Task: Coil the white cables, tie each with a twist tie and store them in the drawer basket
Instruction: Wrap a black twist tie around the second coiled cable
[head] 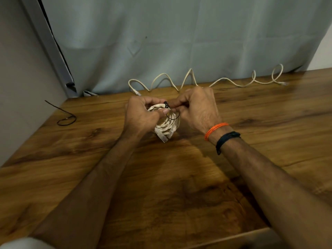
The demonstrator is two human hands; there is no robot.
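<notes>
- At frame centre I have the coiled white cable (166,121) held just above the wooden table (269,123), its clear plugs hanging at the lower edge of the bundle.
- My left hand (142,114) has fingers curled round the top of the coil, thumb pressing the strands together.
- My right hand (195,108) pinches the black twist tie (168,106) with fingertips close together; the tie is wound round the top of the coil and its loose tail loops down in front of the strands.
- The cable looks light and springy to me: the loops will likely fan open if the left grip eases before the tie is twisted tight. I would keep hold right beside the tie, where the strands bunch.
- The tie seems a thin, bendable wire, easy to lose from the fingertips; best taken near its ends.
- A second white cable (206,79) lies uncoiled in waves along the far table edge, against the grey curtain (179,42), upper middle to upper right.
- A spare black twist tie (65,116) lies on the table at the left, well apart from the hands.
- I see no drawer basket in view.
</notes>
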